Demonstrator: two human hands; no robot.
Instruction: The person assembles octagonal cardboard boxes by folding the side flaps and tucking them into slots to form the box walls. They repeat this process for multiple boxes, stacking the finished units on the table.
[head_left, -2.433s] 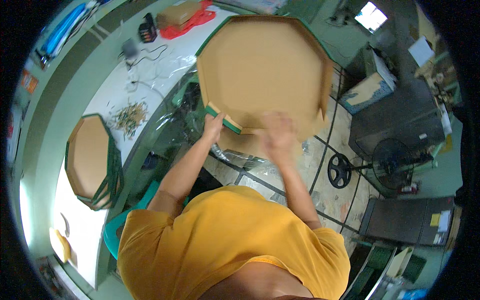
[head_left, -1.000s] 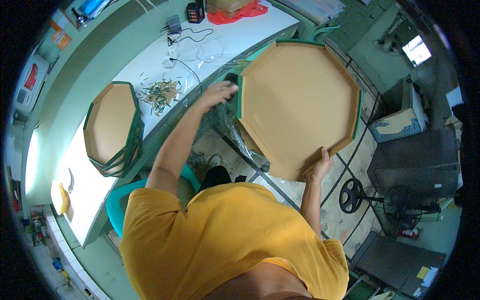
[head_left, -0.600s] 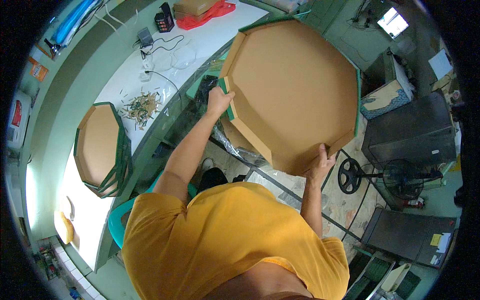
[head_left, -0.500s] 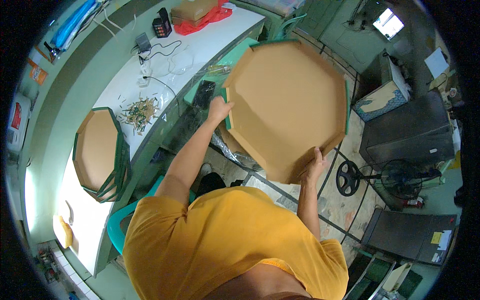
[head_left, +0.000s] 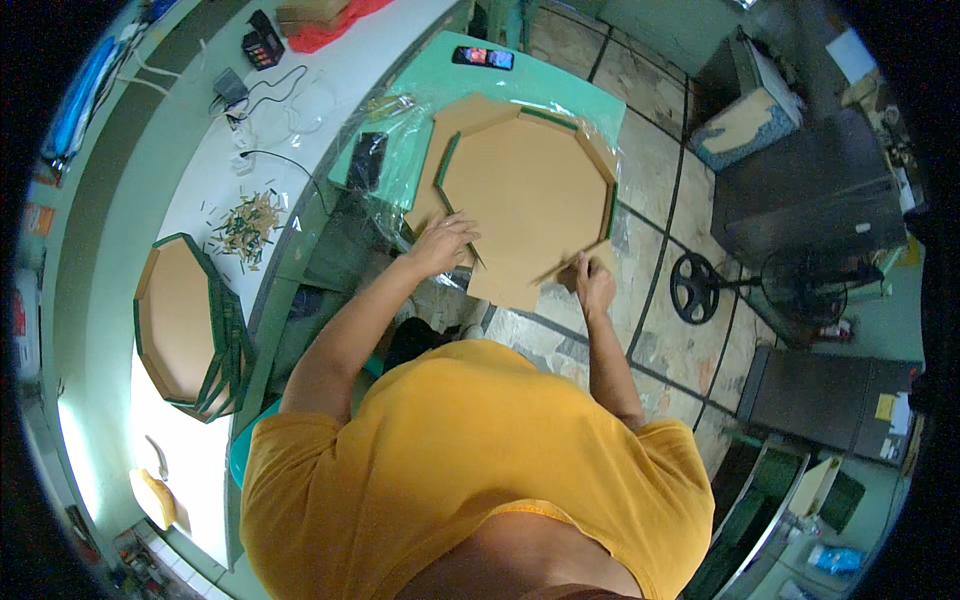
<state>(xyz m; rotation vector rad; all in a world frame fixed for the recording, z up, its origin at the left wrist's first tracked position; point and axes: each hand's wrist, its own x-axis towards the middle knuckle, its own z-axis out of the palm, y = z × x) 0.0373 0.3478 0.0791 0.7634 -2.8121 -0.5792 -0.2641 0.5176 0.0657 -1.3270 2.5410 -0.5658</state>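
An octagonal cardboard tray [head_left: 530, 190] lies on a small green table, with green-edged side walls standing along part of its rim. Its near side extends toward me as a flat panel. My left hand [head_left: 445, 243] is at the near-left rim, its fingers bent over a thin side strip. At the near-right side, my right hand [head_left: 594, 284] pinches another cardboard side flap, slightly blurred. More plain cardboard [head_left: 440, 140] shows beneath the tray's left and far edges.
The green table [head_left: 565, 85] carries a lit phone [head_left: 483, 57], clear plastic and a dark phone-like slab [head_left: 366, 160]. On the white counter [head_left: 200, 480] are stacked green-edged trays [head_left: 180, 325], a pile of small strips [head_left: 247, 228], cables and a charger. A fan [head_left: 800, 285] stands right.
The tray has gone from raised and tilted in both hands to lying on the green table. Both hands have shifted to its near side, and a lit phone now shows beyond it.
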